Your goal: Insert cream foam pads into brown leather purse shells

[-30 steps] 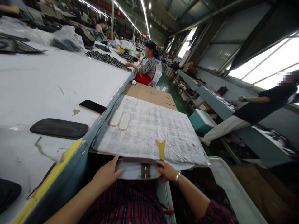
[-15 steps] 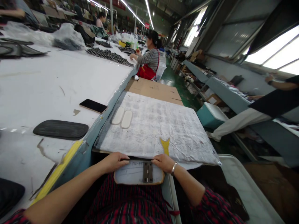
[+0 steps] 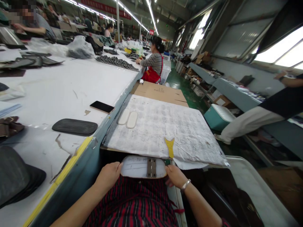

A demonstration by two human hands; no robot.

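Observation:
A pale oval-ended plate [image 3: 136,167] with a dark metal hinge [image 3: 151,167] on it is held level over my lap, in front of the cloth-covered board. My left hand [image 3: 110,173] pinches its left end, and my right hand [image 3: 175,176], with a bracelet at the wrist, grips its right end. Just beyond the plate, a yellow forked piece [image 3: 169,147] lies on the white cloth-covered board [image 3: 156,123]. Two small pale oval pieces [image 3: 132,120] lie side by side near the board's left edge.
On the white table [image 3: 56,104] at left are a black rounded pad [image 3: 74,126], a phone [image 3: 102,107] and stacked dark pads [image 3: 14,176]. A person in a red apron [image 3: 153,64] sits ahead. Another person's leg [image 3: 251,121] and a teal box [image 3: 219,116] are at right.
Both hands have moved from the plate's far edge to its two ends. The plate sits slightly higher in view. My view has turned a little left.

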